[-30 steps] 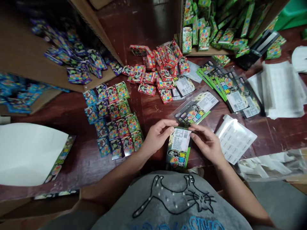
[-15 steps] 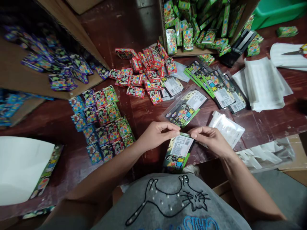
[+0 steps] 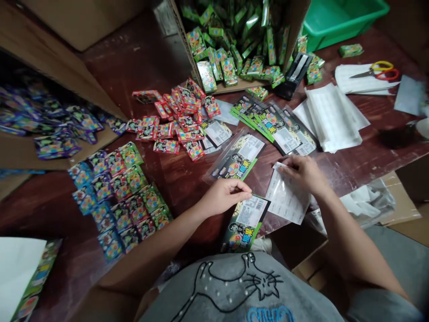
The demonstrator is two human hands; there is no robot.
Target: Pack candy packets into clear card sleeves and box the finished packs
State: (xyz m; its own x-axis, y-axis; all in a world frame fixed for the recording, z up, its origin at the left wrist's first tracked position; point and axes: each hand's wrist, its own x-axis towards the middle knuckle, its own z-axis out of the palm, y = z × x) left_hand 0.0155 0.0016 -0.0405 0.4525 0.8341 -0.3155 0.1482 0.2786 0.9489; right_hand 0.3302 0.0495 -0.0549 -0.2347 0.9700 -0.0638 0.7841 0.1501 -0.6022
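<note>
Hands apart. Left hand [image 3: 225,196] pinches the packet [image 3: 243,228] by its top edge, packet at its five o'clock. Right hand [image 3: 304,174] touches the sticker sheet [image 3: 288,198] at its seven o'clock; grip unclear.

We have room for a hand on the bare tabletop [image 3: 179,181] between the rows of little boxes [image 3: 124,192] and our left hand [image 3: 226,196]. Farther up, a heap of red boxes [image 3: 182,114] and a big carton [image 3: 298,27] block us. On the right, we can pass between white sheets [image 3: 333,118] and a clear bag [image 3: 370,197].
</note>
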